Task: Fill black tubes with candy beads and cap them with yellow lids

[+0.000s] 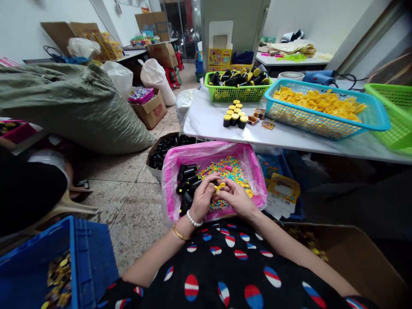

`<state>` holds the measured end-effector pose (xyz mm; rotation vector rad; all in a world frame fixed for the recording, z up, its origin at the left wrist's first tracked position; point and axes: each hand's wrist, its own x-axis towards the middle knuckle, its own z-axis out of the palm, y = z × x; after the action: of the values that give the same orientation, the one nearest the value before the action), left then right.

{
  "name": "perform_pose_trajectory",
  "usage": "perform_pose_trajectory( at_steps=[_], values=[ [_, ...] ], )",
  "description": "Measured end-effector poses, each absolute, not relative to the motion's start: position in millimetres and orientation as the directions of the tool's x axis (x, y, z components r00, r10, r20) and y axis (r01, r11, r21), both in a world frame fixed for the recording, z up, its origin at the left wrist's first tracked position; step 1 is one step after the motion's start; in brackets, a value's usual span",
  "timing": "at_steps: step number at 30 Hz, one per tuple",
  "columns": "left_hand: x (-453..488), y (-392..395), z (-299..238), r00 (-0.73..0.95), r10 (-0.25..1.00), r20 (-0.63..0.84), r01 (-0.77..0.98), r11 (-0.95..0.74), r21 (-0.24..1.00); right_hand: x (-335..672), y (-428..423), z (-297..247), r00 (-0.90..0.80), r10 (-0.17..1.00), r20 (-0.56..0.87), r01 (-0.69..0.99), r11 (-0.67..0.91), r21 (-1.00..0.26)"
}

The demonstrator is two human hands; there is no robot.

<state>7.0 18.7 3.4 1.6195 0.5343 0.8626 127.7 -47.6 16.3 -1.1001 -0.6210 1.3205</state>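
Forearms angle inward; left hand and right hand pinch yellow cap.

Both hands meet close in front of the body. The left hand and right hand have bent fingers pinching together.

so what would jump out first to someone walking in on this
The pink-lined tray just in front of the person draws the eye first, full of bright candy beads with black tubes at its left side. Over it the left hand and right hand meet on a small yellow cap. To the right, a blue basket heaped with yellow lids sits on the white table.
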Motion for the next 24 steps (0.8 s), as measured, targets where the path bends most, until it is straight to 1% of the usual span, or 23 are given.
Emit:
perform_pose_trajectory(
  at_steps=[3, 5, 9, 11, 13, 14, 16, 18, 21, 24],
  values=[
    [9, 18, 3, 0.662, 0.727, 0.184, -0.139, -0.123, 0.983, 128, -50, 17, 0.221, 0.954, -0.201, -0.402, -0.099, -0.910],
    [9, 16, 4, 0.661, 0.725, 0.195, -0.167, -0.111, 0.980, 128, -53, 18, 0.230, 0.959, -0.167, -0.355, -0.077, -0.932],
    [2, 9, 10, 0.627, 0.679, 0.383, -0.276, -0.266, 0.924, 126, -63, 24, 0.219, 0.974, -0.053, -0.201, -0.009, -0.980],
    [0, 7, 10, 0.621, 0.662, 0.419, -0.271, -0.320, 0.908, 124, -65, 23, 0.217, 0.976, -0.013, -0.126, 0.015, -0.992],
    [2, 6, 7, 0.577, 0.721, 0.382, -0.223, -0.311, 0.924, 122, -62, 17, 0.243, 0.970, 0.011, -0.070, 0.029, -0.997],
    [4, 6, 3, 0.541, 0.772, 0.334, -0.188, -0.276, 0.943, 122, -58, 12, 0.264, 0.965, 0.013, -0.059, 0.030, -0.998],
    [9, 9, -4, 0.473, 0.856, 0.210, -0.128, -0.170, 0.977, 122, -49, 2, 0.286, 0.958, -0.022, -0.093, 0.004, -0.996],
    [13, 12, -10, 0.462, 0.880, 0.108, -0.106, -0.066, 0.992, 124, -42, -4, 0.251, 0.960, -0.121, -0.183, -0.076, -0.980],
    [15, 14, -15, 0.524, 0.849, 0.060, -0.140, 0.016, 0.990, 127, -40, -5, 0.172, 0.949, -0.263, -0.320, -0.199, -0.926],
    [14, 11, -14, 0.603, 0.798, 0.002, -0.213, 0.158, 0.964, 129, -46, 2, 0.135, 0.944, -0.301, -0.428, -0.219, -0.877]
  ],
)
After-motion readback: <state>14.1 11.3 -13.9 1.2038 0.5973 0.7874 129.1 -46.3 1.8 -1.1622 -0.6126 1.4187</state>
